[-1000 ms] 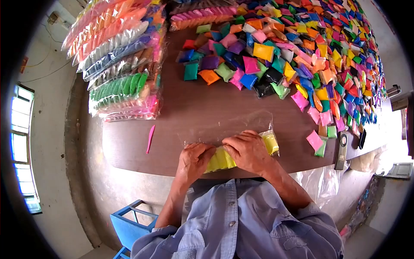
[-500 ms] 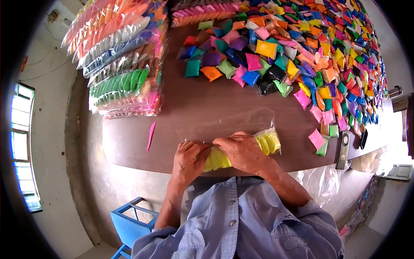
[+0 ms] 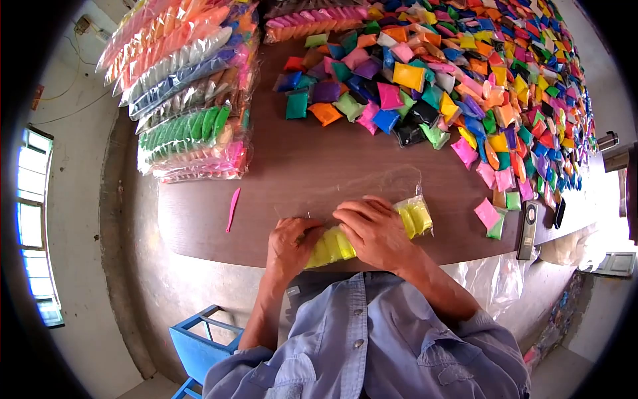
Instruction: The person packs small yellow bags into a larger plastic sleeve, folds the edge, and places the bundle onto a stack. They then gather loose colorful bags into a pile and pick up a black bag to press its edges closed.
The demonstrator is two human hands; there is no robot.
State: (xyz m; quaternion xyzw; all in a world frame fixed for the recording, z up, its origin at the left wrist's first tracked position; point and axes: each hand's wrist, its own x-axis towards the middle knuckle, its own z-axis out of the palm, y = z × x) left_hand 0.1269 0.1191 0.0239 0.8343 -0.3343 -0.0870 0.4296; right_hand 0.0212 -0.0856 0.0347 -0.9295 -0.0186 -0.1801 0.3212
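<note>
A clear plastic bag holding a row of yellow packets (image 3: pixel 332 247) lies at the table's front edge, slanting up to the right. My left hand (image 3: pixel 290 243) is closed on the bag's left end, with its thumb along the top. Across the middle of the bag lies my right hand (image 3: pixel 375 233), its fingers bent over the row and gripping it. Several yellow packets show between my hands and beyond the right one. The bag's loose clear film spreads behind them on the table.
A pink plastic knife-like tool (image 3: pixel 232 210) lies to the left. Filled bags of coloured packets (image 3: pixel 185 130) are stacked at the back left. A large heap of loose packets (image 3: pixel 409 76) covers the back right. A spirit level-like bar (image 3: pixel 528 231) sits at the right edge. Below left stands a blue stool (image 3: pixel 203 352).
My right hand has shifted slightly and its fingers have bent more. More of the yellow packets now shows between my hands. My left hand stays nearly in place.
</note>
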